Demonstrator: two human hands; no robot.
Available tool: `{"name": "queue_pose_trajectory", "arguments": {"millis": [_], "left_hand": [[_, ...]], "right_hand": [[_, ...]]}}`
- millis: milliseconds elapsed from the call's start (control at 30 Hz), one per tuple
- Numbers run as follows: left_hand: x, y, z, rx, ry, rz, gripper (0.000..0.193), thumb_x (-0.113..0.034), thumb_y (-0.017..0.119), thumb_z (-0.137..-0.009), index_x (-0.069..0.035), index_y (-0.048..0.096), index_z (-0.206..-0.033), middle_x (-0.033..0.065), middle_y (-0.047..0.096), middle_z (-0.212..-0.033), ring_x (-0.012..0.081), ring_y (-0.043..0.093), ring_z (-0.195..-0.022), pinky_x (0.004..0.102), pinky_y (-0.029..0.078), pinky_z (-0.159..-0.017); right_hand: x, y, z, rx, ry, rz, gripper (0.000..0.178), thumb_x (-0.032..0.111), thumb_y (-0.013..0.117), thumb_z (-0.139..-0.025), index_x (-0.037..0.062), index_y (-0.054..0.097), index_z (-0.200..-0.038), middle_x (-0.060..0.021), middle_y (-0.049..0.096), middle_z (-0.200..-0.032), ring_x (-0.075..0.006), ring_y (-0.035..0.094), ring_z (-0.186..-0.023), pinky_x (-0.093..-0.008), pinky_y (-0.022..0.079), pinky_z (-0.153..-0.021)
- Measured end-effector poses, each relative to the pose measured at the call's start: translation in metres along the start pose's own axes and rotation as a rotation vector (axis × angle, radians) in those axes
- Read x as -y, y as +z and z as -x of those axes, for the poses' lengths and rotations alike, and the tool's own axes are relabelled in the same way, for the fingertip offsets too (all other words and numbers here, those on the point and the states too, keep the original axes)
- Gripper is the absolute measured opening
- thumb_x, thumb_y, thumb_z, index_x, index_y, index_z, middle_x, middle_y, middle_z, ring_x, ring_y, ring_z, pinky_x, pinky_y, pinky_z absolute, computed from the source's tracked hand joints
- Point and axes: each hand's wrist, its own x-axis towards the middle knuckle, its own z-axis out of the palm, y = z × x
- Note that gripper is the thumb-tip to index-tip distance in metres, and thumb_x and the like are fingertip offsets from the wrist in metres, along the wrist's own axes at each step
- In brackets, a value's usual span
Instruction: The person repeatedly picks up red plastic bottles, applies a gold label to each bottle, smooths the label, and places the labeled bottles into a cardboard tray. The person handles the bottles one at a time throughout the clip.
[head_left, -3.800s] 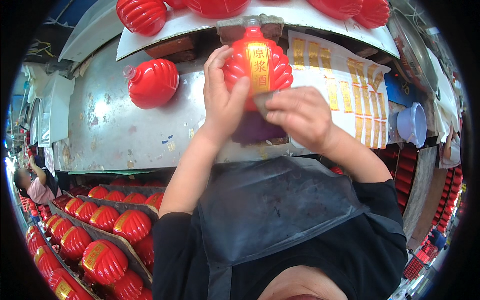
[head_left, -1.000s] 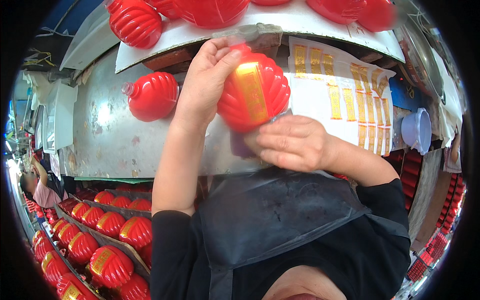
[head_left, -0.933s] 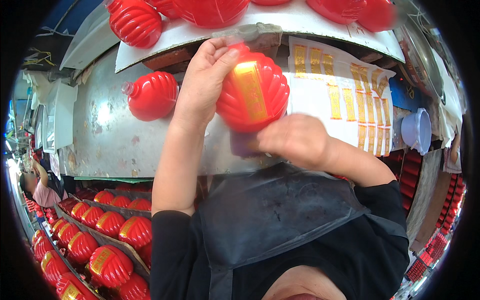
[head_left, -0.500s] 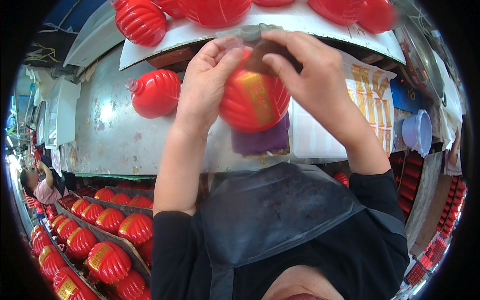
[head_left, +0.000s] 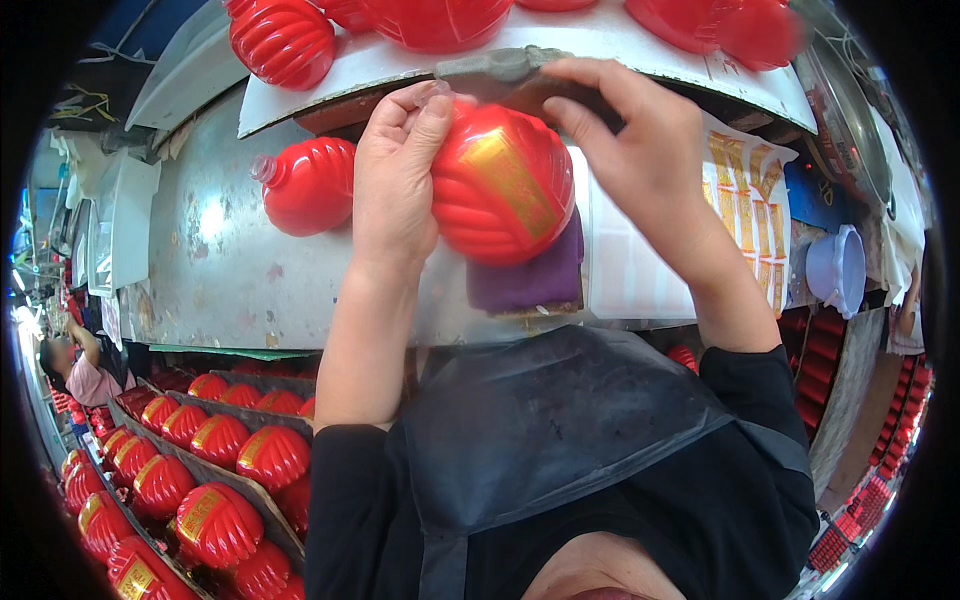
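Note:
My left hand (head_left: pixel 398 165) is closed round the clear neck of a glossy red, round, ribbed bottle (head_left: pixel 500 200) with a gold label on its side. The bottle is tilted, neck toward my left fingers, just above a folded purple cloth (head_left: pixel 525 275). Thumb and fingers apart, my right hand (head_left: pixel 640 140) hovers at the bottle's far right. Its forefinger reaches a grey, lumpy strip (head_left: pixel 500 65) along the shelf edge; whether it touches is unclear. Another red bottle (head_left: pixel 310 188) with a clear neck lies on the metal table, left of my left hand.
Sheets of gold labels (head_left: pixel 745 190) lie at the right, near a pale blue bucket (head_left: pixel 838 268). Several red bottles stand on the white shelf (head_left: pixel 590 35) ahead. Crates of labelled red bottles (head_left: pixel 215 440) fill the lower left. Another person (head_left: pixel 90 370) is at far left.
The bottle in my left hand has turned, so its gold label slants more and shows more fully. My right hand has drawn slightly right, away from the bottle.

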Motion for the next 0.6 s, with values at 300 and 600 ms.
{"name": "queue_pose_trajectory", "arguments": {"millis": [300, 600], "left_hand": [[0.008, -0.023, -0.007, -0.255, -0.042, 0.100, 0.024, -0.022, 0.063, -0.106, -0.001, 0.060, -0.117, 0.0163, 0.071, -0.116, 0.0237, 0.069, -0.104, 0.0403, 0.058, -0.096], [0.012, -0.022, 0.001, -0.217, 0.033, 0.101, 0.025, -0.024, 0.062, -0.107, -0.001, 0.058, -0.118, 0.0147, 0.070, -0.114, 0.0224, 0.068, -0.102, 0.0406, 0.058, -0.095]], "right_hand": [[0.015, 0.017, 0.080, 0.204, -0.354, -0.258, 0.022, -0.005, 0.077, -0.077, 0.0041, 0.071, -0.096, -0.0123, 0.075, -0.101, -0.0276, 0.074, -0.097, -0.0382, 0.060, -0.080], [-0.008, 0.033, 0.053, -0.012, 0.460, -0.233, 0.028, 0.011, 0.071, -0.098, 0.0004, 0.065, -0.123, -0.0115, 0.072, -0.113, -0.0158, 0.067, -0.106, -0.0283, 0.052, -0.094]]}}
